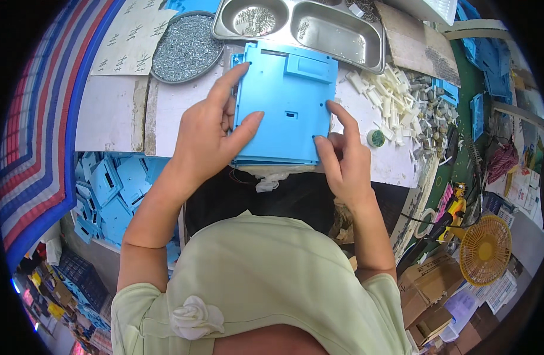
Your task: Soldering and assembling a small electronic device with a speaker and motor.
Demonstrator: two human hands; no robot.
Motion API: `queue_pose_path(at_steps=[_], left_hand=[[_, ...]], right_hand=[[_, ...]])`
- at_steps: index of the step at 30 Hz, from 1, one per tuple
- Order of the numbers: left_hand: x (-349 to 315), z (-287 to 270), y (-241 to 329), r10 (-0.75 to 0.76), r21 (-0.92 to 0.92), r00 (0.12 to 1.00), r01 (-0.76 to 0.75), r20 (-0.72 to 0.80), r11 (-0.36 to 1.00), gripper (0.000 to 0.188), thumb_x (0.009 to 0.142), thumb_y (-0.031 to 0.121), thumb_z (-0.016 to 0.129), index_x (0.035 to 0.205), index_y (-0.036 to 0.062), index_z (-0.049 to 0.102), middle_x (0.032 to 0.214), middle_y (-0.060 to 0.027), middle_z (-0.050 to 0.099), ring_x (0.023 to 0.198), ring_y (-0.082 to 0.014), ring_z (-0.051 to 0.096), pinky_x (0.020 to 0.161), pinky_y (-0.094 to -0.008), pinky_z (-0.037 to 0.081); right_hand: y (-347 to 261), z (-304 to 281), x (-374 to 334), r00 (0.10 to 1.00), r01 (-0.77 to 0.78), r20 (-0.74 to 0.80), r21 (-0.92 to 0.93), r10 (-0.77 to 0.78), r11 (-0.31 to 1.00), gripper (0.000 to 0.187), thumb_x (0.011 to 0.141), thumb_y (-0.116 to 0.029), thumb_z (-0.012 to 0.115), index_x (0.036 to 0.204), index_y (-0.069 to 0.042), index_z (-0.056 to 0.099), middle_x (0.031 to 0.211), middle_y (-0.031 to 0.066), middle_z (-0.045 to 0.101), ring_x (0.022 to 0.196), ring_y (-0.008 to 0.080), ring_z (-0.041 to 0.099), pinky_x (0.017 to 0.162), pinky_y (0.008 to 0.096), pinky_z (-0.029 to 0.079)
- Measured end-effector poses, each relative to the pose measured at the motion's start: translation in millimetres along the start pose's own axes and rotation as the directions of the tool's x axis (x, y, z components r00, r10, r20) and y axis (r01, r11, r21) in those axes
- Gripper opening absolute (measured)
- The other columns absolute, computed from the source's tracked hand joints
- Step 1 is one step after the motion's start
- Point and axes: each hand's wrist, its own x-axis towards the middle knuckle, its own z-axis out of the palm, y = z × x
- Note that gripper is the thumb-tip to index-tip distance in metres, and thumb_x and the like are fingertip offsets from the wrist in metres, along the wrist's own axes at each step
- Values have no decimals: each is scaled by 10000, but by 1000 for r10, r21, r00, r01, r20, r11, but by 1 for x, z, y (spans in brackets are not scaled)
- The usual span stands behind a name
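Observation:
A flat, light-blue plastic panel (278,92) lies at the front edge of the work table, with a raised rectangular section near its far edge and a small slot in its middle. Its left side is held by my left hand (204,130), thumb across the top face and index finger along the far left edge. My right hand (349,160) grips the right edge, thumb and index fingertip against it and the other fingers curled. Another blue edge shows beneath the panel; whether it is a separate piece I cannot tell.
Behind the panel stand a round tray of small metal screws (186,47) and a compartmented steel tray (337,56). White plastic parts (387,97) and grey metal pieces (429,127) are heaped at right, near a small round green-topped container (376,138). Blue panels (115,189) fill the lower left; a yellow fan (485,249) stands lower right.

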Motion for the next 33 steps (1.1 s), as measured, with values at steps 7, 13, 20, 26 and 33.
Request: queue_pose_path(at_steps=[7, 13, 20, 26, 33], left_hand=[[-21, 3, -8, -36, 42, 996, 40, -84, 998, 638, 877, 162, 778, 1442, 20, 519, 610, -23, 465, 506, -135, 456, 514, -298, 398], [-36, 9, -15, -97, 4, 989, 98, -109, 995, 544, 903, 152, 764, 1397, 4, 592, 595, -46, 469, 505, -155, 465, 526, -307, 418], [-24, -26, -36, -172, -214, 985, 174, 30, 961, 356, 915, 143, 747, 1240, 0, 712, 711, -105, 616, 619, -148, 583, 596, -305, 484], [52, -78, -78, 198, 590, 952, -23, -235, 807, 138, 838, 181, 764, 893, 54, 771, 841, -124, 685, 843, -302, 666, 772, -423, 521], [65, -75, -93, 208, 533, 957, -71, -202, 843, 118, 840, 151, 752, 839, 34, 737, 840, -107, 687, 833, -309, 655, 758, -424, 501]], right_hand=[[2, -5, 15, 989, 89, 116, 11, -89, 996, 573, 955, -170, 698, 1482, -63, 501, 606, 89, 558, 535, 272, 598, 538, 363, 456], [-8, -5, 15, 978, 148, 189, -322, -90, 935, 633, 976, -269, 670, 1552, -127, 450, 603, 141, 618, 569, 360, 643, 552, 442, 499], [-28, -35, 33, 947, 189, 321, -461, -36, 867, 561, 961, -303, 697, 1492, -184, 560, 556, 157, 573, 527, 344, 612, 558, 426, 476], [-74, -47, 74, 833, 504, 529, -609, -160, 613, 355, 866, -313, 747, 1136, -84, 748, 689, 106, 649, 700, 301, 654, 625, 418, 517], [-92, 41, 199, 626, 780, 386, -331, -678, 531, 159, 784, -176, 788, 892, -61, 764, 838, 87, 643, 973, 283, 602, 810, 410, 505]])
